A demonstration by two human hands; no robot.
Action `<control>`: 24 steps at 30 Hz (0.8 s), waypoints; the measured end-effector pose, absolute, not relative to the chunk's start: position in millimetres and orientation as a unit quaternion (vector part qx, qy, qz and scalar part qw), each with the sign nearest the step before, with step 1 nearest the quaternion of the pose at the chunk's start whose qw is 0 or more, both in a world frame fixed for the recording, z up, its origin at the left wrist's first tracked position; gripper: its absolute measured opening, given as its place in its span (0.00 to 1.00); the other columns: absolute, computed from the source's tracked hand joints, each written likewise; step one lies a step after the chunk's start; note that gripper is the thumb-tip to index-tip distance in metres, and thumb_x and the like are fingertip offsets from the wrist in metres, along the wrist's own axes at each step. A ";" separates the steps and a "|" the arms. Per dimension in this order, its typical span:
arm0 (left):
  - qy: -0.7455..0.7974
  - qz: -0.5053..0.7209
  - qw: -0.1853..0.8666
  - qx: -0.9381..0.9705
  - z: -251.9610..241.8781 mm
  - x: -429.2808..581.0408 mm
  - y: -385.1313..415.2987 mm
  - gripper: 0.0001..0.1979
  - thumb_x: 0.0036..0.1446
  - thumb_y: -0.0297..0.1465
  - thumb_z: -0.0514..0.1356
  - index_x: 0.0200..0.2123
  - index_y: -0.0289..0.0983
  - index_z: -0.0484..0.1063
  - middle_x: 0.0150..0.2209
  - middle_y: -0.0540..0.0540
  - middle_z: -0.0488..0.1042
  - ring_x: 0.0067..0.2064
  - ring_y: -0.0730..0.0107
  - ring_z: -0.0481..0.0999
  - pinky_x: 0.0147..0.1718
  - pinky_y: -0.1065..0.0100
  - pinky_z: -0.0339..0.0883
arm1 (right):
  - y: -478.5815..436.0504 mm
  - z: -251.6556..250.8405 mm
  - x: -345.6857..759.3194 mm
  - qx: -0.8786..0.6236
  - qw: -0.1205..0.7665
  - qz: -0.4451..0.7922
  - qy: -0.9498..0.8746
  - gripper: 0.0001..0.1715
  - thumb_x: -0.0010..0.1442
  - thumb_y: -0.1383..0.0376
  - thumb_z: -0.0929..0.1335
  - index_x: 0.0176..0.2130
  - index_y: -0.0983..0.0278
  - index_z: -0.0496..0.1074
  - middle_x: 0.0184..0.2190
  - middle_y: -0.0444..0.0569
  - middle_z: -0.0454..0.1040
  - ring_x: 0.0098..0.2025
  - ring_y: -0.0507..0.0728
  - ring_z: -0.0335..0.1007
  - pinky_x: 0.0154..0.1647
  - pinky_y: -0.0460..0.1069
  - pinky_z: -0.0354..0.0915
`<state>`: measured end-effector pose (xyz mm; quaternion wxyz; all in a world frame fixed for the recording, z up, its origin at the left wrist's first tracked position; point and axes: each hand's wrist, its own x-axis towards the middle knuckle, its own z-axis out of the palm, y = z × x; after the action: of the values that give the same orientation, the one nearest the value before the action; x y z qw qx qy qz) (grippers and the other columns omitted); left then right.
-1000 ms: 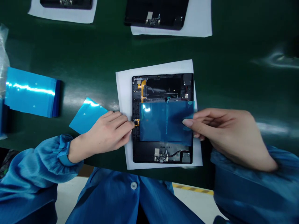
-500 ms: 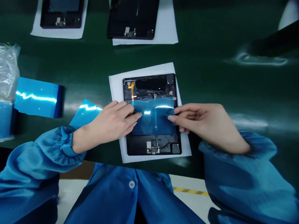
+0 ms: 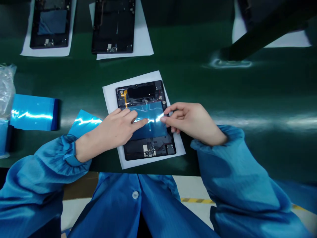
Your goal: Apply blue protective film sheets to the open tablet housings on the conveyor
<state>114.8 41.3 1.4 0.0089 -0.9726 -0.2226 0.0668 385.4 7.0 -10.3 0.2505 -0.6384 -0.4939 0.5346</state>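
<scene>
A tablet (image 3: 136,147) with its inner parts exposed lies face-up on a white sheet (image 3: 111,94). Over its middle rests a shiny blue film sheet (image 3: 153,130). My left hand (image 3: 110,129) reaches over the film's left side, index finger stretched out onto it and the other fingers bent; its thumb is not clearly visible. At the film's right edge, thumb and index finger of my right hand (image 3: 189,119) are pinched together on it, the other fingers curled by the tablet's rim.
Left of my left hand lies a loose blue film piece (image 3: 80,122). Farther left are a stack of blue films (image 3: 32,112) and a clear plastic bag (image 3: 6,82). Two opened tablets (image 3: 49,38) (image 3: 114,29) lie on white sheets behind. A dark stand (image 3: 237,49) rises at right.
The whole view has shifted, so the tablet appears farther left. My left index finger has stretched out farther over the film. My right hand stays at the film's right edge.
</scene>
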 end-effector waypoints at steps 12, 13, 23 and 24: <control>-0.220 0.074 -0.031 -0.972 4.3 148.9 47.7 0.32 0.71 0.21 0.50 0.74 0.49 0.63 0.50 0.38 0.78 0.40 0.58 0.81 0.39 0.59 0.70 | 1.0 -17.9 383.1 -0.657 0.297 0.369 -0.586 0.23 0.63 0.45 0.75 0.34 0.61 0.78 0.26 0.48 0.80 0.24 0.55 0.75 0.24 0.49 0.70; -0.231 0.039 -0.042 -0.971 1.2 140.0 50.1 0.31 0.71 0.21 0.50 0.73 0.45 0.65 0.52 0.38 0.78 0.45 0.55 0.81 0.44 0.57 0.71 | -1.9 -17.1 379.6 -0.632 0.295 0.319 -0.642 0.20 0.66 0.47 0.73 0.36 0.61 0.80 0.30 0.50 0.83 0.29 0.56 0.79 0.30 0.50 0.73; -0.355 -0.051 -0.173 -0.917 -35.4 63.3 50.3 0.65 0.57 0.71 0.56 0.78 0.26 0.47 0.79 0.24 0.49 0.80 0.30 0.49 0.76 0.34 0.45 | 13.3 -20.6 348.4 -0.303 0.066 0.053 -0.949 0.31 0.77 0.48 0.64 0.66 0.64 0.75 0.67 0.52 0.75 0.36 0.57 0.84 0.32 0.51 0.73; -0.353 -0.046 -0.178 -0.917 -36.3 64.1 49.4 0.67 0.56 0.73 0.54 0.78 0.26 0.46 0.79 0.24 0.47 0.80 0.31 0.48 0.76 0.35 0.43 | 18.2 -21.5 347.4 -0.309 0.063 0.048 -0.948 0.31 0.77 0.49 0.64 0.67 0.64 0.75 0.67 0.53 0.75 0.37 0.57 0.84 0.32 0.52 0.73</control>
<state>64.1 49.4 -36.3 -0.1780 -0.9173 -0.3532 -0.0457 347.4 18.2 -21.5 0.0627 -0.3091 -0.9477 0.0484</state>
